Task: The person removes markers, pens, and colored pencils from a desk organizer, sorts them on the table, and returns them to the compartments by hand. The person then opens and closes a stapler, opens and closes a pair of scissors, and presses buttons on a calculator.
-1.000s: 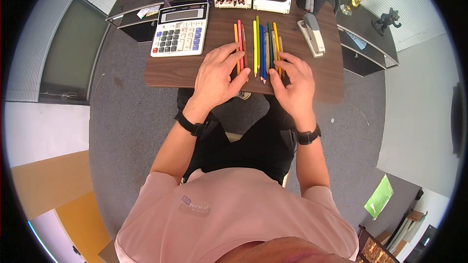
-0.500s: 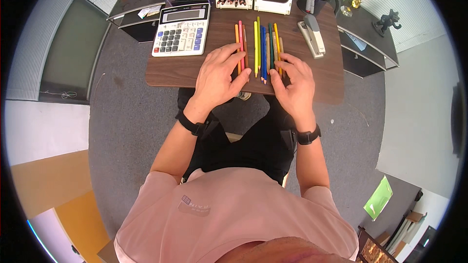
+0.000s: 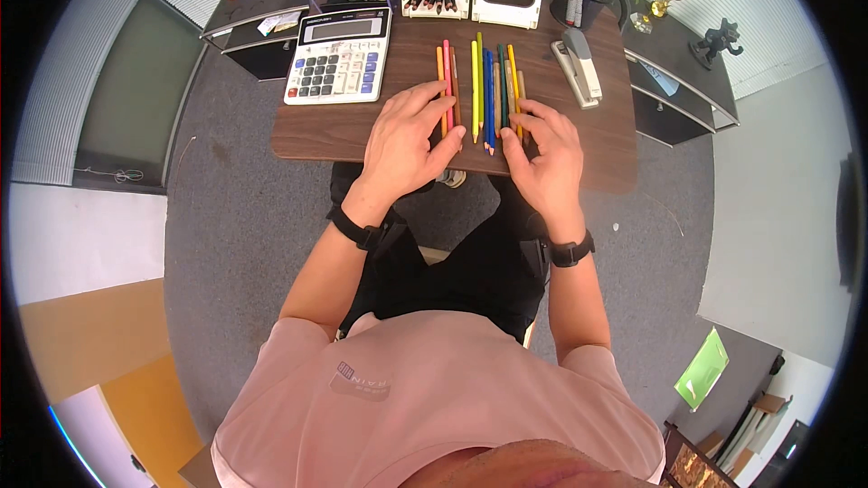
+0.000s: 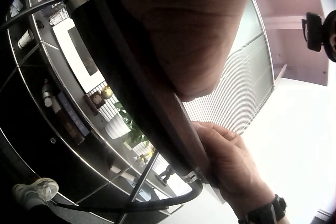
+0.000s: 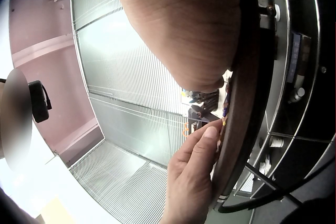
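Observation:
Colored pencils lie side by side near the front edge of the wooden desk [image 3: 312, 134]. My left hand [image 3: 393, 140] rests at the left group, its fingers loosely bent over an orange pencil [image 3: 440, 61], a pink pencil [image 3: 447, 56] and a brown pencil [image 3: 456, 81]. On the other side, my right hand [image 3: 551, 154] has its relaxed fingertips at the right end of the row, by a yellow pencil [image 3: 512, 63] and a tan pencil [image 3: 521, 83]. Between the hands lie a lime pencil [image 3: 475, 90], blue pencils [image 3: 489, 95] and others. Fingers partly cover the outer pencils.
A calculator [image 3: 339, 59] lies left of the pencils, and a stapler [image 3: 579, 68] to their right. White organizers [image 3: 508, 9] stand at the back, one with dark pencils inside. Beside them is a black mesh pen cup [image 3: 588, 9] with markers.

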A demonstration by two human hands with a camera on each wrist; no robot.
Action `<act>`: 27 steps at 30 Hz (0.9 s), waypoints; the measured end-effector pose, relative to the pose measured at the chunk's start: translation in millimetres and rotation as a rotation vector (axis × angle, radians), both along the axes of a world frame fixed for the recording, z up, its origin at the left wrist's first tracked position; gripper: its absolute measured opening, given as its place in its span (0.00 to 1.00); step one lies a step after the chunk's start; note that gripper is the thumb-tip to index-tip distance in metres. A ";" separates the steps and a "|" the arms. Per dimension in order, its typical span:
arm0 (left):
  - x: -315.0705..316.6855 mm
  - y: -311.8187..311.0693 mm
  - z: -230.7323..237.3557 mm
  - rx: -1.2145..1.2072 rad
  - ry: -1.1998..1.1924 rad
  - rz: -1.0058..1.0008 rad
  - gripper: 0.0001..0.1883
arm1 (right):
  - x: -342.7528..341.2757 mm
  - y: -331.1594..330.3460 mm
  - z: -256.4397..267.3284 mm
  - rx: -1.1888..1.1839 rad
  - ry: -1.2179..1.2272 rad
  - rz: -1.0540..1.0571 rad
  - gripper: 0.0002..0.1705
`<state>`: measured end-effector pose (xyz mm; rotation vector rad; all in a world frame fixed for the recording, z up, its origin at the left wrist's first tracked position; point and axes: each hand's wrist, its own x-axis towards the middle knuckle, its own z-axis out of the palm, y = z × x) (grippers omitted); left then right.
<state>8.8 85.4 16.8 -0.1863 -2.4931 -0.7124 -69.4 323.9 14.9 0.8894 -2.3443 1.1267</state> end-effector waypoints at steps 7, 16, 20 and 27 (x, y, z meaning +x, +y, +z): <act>0.3 -0.1 -1.5 -0.014 0.006 0.006 0.22 | 0.0 0.3 -0.7 -0.007 0.018 -0.003 0.12; 0.4 0.2 -1.1 -0.008 0.006 0.009 0.22 | -0.2 -0.1 -0.2 -0.004 0.021 -0.005 0.12; 0.8 0.2 0.1 -0.007 0.004 0.009 0.22 | -0.3 0.5 -1.1 -0.004 0.016 -0.006 0.12; 1.0 0.2 1.3 0.001 -0.002 0.006 0.22 | -0.2 -0.1 -2.0 -0.009 0.007 -0.007 0.12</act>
